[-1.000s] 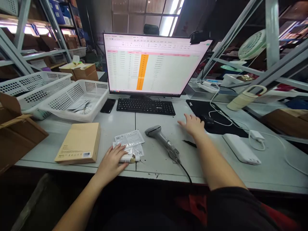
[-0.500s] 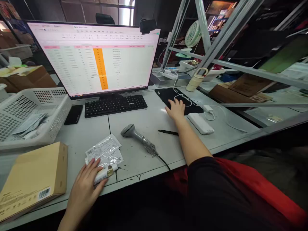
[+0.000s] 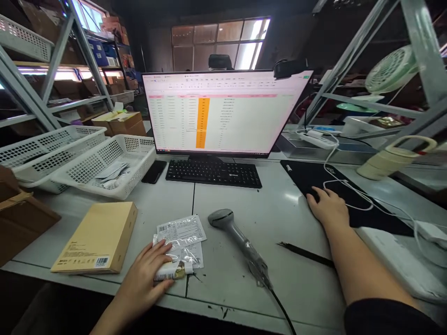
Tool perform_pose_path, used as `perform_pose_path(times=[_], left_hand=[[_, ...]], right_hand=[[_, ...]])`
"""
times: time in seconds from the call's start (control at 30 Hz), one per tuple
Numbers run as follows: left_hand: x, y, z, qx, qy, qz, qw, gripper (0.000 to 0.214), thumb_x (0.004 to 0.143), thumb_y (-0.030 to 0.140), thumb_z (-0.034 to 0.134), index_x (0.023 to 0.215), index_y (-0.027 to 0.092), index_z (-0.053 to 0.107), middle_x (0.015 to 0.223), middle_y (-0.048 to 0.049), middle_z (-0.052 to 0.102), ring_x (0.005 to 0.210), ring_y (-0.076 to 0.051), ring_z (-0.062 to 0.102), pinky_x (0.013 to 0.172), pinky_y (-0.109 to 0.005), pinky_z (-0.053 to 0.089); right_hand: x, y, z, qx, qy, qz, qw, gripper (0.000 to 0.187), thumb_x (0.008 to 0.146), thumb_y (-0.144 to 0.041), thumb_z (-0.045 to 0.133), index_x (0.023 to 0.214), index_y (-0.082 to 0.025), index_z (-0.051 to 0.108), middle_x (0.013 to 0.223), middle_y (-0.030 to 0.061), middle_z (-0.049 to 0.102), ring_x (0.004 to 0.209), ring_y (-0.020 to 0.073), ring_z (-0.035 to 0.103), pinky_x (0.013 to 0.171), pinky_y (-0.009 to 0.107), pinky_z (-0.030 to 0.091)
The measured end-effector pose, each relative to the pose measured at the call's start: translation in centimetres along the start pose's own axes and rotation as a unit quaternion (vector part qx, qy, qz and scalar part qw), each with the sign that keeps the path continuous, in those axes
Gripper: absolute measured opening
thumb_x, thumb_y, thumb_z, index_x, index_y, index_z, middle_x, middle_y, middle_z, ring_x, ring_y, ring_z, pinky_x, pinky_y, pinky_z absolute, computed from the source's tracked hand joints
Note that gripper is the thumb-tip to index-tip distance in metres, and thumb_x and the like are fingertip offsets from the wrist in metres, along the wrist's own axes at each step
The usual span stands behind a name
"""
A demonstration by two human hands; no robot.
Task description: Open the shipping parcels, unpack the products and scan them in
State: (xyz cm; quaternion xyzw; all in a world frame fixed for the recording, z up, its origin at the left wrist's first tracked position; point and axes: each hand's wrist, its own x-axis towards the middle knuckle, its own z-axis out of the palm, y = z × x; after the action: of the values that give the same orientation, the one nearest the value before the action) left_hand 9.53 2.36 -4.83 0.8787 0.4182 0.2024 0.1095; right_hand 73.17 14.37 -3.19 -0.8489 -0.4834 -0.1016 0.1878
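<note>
My left hand (image 3: 145, 279) lies flat with fingers spread on a small white tube in clear wrapping (image 3: 172, 271), beside labelled clear packets (image 3: 181, 235) near the desk's front edge. My right hand (image 3: 328, 207) rests cupped over a mouse on the black mouse pad (image 3: 310, 174); the mouse is almost wholly hidden under it. A grey barcode scanner (image 3: 237, 235) lies between the two hands, its cable running off the front edge. A black pen (image 3: 303, 251) lies next to my right forearm.
A monitor (image 3: 223, 114) showing a spreadsheet stands behind a black keyboard (image 3: 213, 173). A tan box (image 3: 96, 239) and white mesh baskets (image 3: 104, 163) sit at left, with a phone (image 3: 153, 171) by the keyboard. White cables, a power bank and a roll of tape are at right.
The view swung right and then back to the left. My right hand moved from the bare desk onto the mouse on the pad. My left hand stayed on the tube.
</note>
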Motion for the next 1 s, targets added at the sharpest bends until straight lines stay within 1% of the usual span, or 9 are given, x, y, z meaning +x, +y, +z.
perform_pose_path(times=[0.17, 0.37, 0.5, 0.67, 0.77, 0.87, 1.0], left_hand=[[0.1, 0.3, -0.3, -0.007, -0.011, -0.02, 1.0, 0.029, 0.092, 0.032, 0.068, 0.121, 0.027, 0.071, 0.149, -0.0088, 0.063, 0.143, -0.034, 0.056, 0.117, -0.062, 0.049], [0.0, 0.4, -0.4, -0.006, -0.014, -0.018, 1.0, 0.028, 0.093, 0.035, 0.069, 0.12, 0.027, 0.071, 0.15, -0.0081, 0.062, 0.143, -0.034, 0.055, 0.117, -0.063, 0.049], [-0.1, 0.0, -0.2, 0.002, -0.003, -0.002, 1.0, 0.028, 0.094, 0.037, 0.068, 0.12, 0.027, 0.07, 0.149, -0.0075, 0.063, 0.142, -0.034, 0.057, 0.115, -0.062, 0.052], [-0.3, -0.5, 0.2, 0.018, 0.011, 0.017, 1.0, 0.03, 0.095, 0.043, 0.067, 0.121, 0.027, 0.07, 0.149, -0.0089, 0.063, 0.141, -0.035, 0.058, 0.113, -0.061, 0.053], [-0.3, -0.7, 0.4, 0.019, 0.015, 0.019, 1.0, 0.03, 0.094, 0.042, 0.068, 0.12, 0.028, 0.07, 0.149, -0.0078, 0.063, 0.141, -0.034, 0.058, 0.114, -0.06, 0.053], [-0.4, -0.8, 0.4, 0.019, 0.016, 0.019, 0.999, 0.03, 0.093, 0.041, 0.07, 0.121, 0.029, 0.07, 0.149, -0.0066, 0.063, 0.14, -0.035, 0.058, 0.113, -0.06, 0.054], [-0.3, -0.7, 0.3, 0.025, 0.02, 0.026, 0.999, 0.03, 0.094, 0.041, 0.069, 0.121, 0.029, 0.069, 0.148, -0.0066, 0.063, 0.14, -0.035, 0.059, 0.11, -0.061, 0.056]], right_hand=[[0.0, 0.5, 0.5, 0.027, 0.028, 0.011, 0.999, 0.065, 0.094, -0.045, 0.038, 0.148, -0.018, 0.063, 0.149, 0.0296, 0.055, 0.133, 0.0506, 0.053, 0.103, 0.067, 0.046], [-0.5, -0.1, 0.2, 0.034, 0.035, 0.015, 0.999, 0.062, 0.093, -0.043, 0.04, 0.145, -0.02, 0.064, 0.148, 0.0304, 0.055, 0.132, 0.0512, 0.053, 0.1, 0.068, 0.046], [-0.8, -0.6, -0.2, 0.024, 0.041, 0.018, 0.999, 0.059, 0.093, -0.038, 0.042, 0.143, -0.017, 0.065, 0.147, 0.0314, 0.055, 0.128, 0.0511, 0.055, 0.099, 0.067, 0.045], [-0.7, -0.4, -0.3, 0.009, 0.03, 0.011, 0.999, 0.058, 0.095, -0.037, 0.039, 0.141, -0.013, 0.065, 0.147, 0.0306, 0.054, 0.125, 0.0492, 0.055, 0.098, 0.062, 0.045], [-0.8, -0.2, -0.4, 0.001, 0.021, 0.009, 1.0, 0.058, 0.097, -0.039, 0.036, 0.141, -0.013, 0.064, 0.149, 0.0295, 0.053, 0.125, 0.0472, 0.054, 0.096, 0.058, 0.044], [-0.8, -0.1, -0.4, -0.007, 0.016, 0.011, 1.0, 0.06, 0.099, -0.04, 0.033, 0.142, -0.011, 0.063, 0.15, 0.029, 0.052, 0.125, 0.0459, 0.054, 0.096, 0.055, 0.044], [-0.7, -0.1, -0.2, -0.016, 0.017, 0.016, 1.0, 0.057, 0.101, -0.039, 0.035, 0.143, -0.011, 0.063, 0.151, 0.027, 0.052, 0.127, 0.0441, 0.054, 0.097, 0.053, 0.045]])
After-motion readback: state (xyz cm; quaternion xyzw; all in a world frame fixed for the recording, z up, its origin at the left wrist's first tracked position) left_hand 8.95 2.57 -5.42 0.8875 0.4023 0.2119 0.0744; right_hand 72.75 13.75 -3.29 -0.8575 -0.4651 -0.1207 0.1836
